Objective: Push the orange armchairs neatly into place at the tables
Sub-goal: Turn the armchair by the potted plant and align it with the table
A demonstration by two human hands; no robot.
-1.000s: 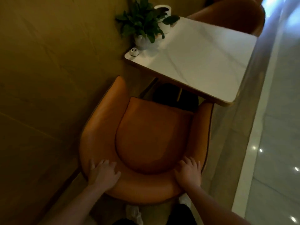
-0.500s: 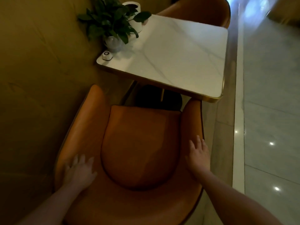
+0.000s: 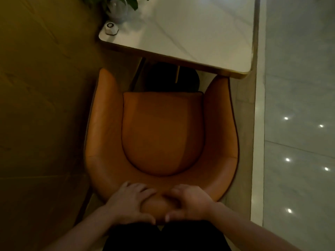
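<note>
Looking straight down on one orange armchair (image 3: pixel 161 134), open side pointing to 12 o'clock at the bench (image 3: pixel 195 33). Both armrest tips just reaching the bench's near edge, the right one tucked right under the gold-trimmed corner at about 1 o'clock; seat cushion not under the top yet. Dark bench base visible between the armrests.

Left hand (image 3: pixel 129 202) and right hand (image 3: pixel 188 202) both planted on the top of the backrest at 6 o'clock, close together, almost touching in the middle. Left fingers (image 3: pixel 143 189) spread loosely and draped over the rim, thumb hooked round the back. Right fingers (image 3: pixel 174 196) curled closer together and gripping the rim, thumb down behind too (pretty dim lighting, so the fine detail is mushy). Bare forearms coming in from the bottom corners, dark clothing between them.

On the bench at around 11 o'clock: a small white round gadget (image 3: pixel 110 28) near the corner, and just beyond it a glass vase (image 3: pixel 118 12) with green leaves, cut off by the top edge.

Brown wall panel (image 3: pixel 41 105) tight along the chair's 9 o'clock side. Glossy pale floor (image 3: pixel 299 142) off at 3 o'clock, dotted with light reflections.
</note>
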